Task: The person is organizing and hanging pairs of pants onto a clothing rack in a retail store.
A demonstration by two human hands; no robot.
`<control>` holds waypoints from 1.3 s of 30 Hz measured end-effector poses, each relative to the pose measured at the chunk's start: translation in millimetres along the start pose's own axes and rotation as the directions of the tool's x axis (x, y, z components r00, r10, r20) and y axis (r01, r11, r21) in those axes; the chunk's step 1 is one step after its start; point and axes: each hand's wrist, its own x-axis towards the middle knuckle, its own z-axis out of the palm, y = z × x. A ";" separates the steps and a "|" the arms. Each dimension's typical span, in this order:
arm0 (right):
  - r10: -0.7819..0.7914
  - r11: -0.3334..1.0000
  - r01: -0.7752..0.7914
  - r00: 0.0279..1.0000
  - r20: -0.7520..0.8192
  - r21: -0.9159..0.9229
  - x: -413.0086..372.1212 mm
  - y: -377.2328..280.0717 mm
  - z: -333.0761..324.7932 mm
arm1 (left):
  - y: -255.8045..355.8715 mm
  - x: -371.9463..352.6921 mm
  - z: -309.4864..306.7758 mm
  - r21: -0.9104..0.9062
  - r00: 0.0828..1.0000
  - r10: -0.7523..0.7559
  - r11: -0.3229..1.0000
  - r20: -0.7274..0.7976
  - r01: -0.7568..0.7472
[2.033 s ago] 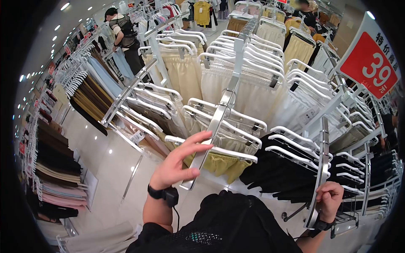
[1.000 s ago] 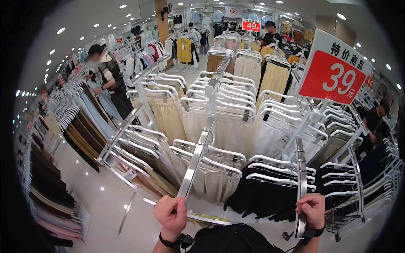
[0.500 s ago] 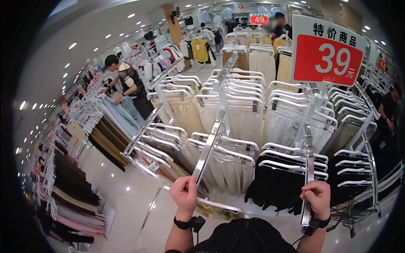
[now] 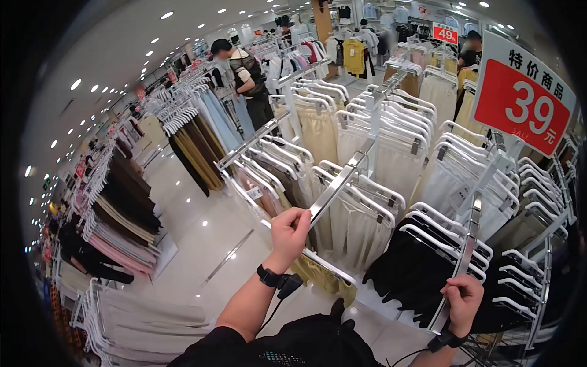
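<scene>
My left hand (image 4: 290,234) is closed on a white hanger (image 4: 335,272) right at the lower tip of a sloping chrome rail (image 4: 342,179). A yellow garment (image 4: 319,278) hangs from that hanger, below my wrist. I cannot tell whether the hanger's hook sits on the rail or off it. My right hand (image 4: 463,300) grips the lower end of a second chrome rail (image 4: 469,244), which carries black garments (image 4: 416,269) on white hangers. Both wrists wear black bands with cables.
Cream and white trousers fill the rails behind. A red 39 price sign (image 4: 523,104) stands at the right. A rack of dark and pink clothes (image 4: 119,223) lines the left, across a glossy floor aisle (image 4: 202,238). A person (image 4: 247,73) works at a far rack.
My left hand went from open on the hanger to closed on it at the rail's tip. My view swung left and up. My right hand kept its grip on the other rail.
</scene>
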 end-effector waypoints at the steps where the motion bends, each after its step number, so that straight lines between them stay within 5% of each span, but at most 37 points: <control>1: -0.030 0.999 0.030 0.999 -0.031 0.011 -0.1 1.9 1.3 | 0.3 -0.3 -2.4 0.008 1.000 0.004 1.000 -0.002 -0.004; 10: 0.032 0.999 -0.033 0.995 -0.092 -0.011 -4.9 3.7 -4.3 | -6.3 1.8 0.6 -0.043 1.000 0.027 0.999 -0.010 -0.028; 13: -0.139 0.979 0.173 0.953 -0.270 0.110 -14.6 38.6 -28.4 | -9.0 5.2 -3.4 -0.052 0.997 0.065 0.997 0.043 -0.063; 17: 0.084 0.968 0.139 0.606 -0.791 0.210 -69.5 86.3 -57.0 | -13.2 14.6 -17.6 -0.032 0.966 0.211 0.977 0.150 -0.209; 19: 0.086 0.994 -0.091 0.374 -0.923 0.056 -136.1 149.6 -69.5 | -16.5 20.5 -23.3 -0.097 0.941 0.256 0.966 0.223 -0.240; 21: 0.105 0.981 -0.183 0.209 -0.972 0.067 -180.7 181.7 -7.5 | -19.1 28.2 -30.1 -0.139 0.929 0.254 0.965 0.269 -0.224; 22: 0.378 0.902 -0.272 0.126 -0.917 0.335 -232.6 228.2 -9.4 | -19.1 31.8 -31.8 -0.190 0.913 0.280 0.954 0.297 -0.231; 24: 0.500 0.811 -0.388 0.068 -0.863 0.438 -270.8 258.9 67.5 | -25.8 38.0 -32.7 -0.277 0.879 0.337 0.928 0.336 -0.250; 26: 0.671 0.710 -0.381 0.109 -0.734 0.592 -281.4 256.0 129.3 | -33.0 43.1 -31.7 -0.337 0.847 0.379 0.906 0.372 -0.257; 29: 0.639 0.734 -0.465 0.228 -0.734 0.494 -262.8 235.2 193.9 | -37.2 52.4 -31.9 -0.414 0.773 0.451 0.870 0.446 -0.268; 30: 0.630 0.737 -0.451 0.189 -0.753 0.503 -252.5 222.5 205.5 | -36.9 55.1 -31.2 -0.419 0.750 0.481 0.858 0.454 -0.296; 32: 0.545 0.784 -0.574 0.456 -0.704 0.234 -231.4 197.3 213.1 | -39.4 59.2 -30.1 -0.437 0.700 0.536 0.831 0.471 -0.343; 39: 0.397 0.849 -0.528 0.617 -0.680 0.017 -112.9 160.3 183.6 | -40.5 61.0 -31.3 -0.448 0.688 0.538 0.830 0.488 -0.332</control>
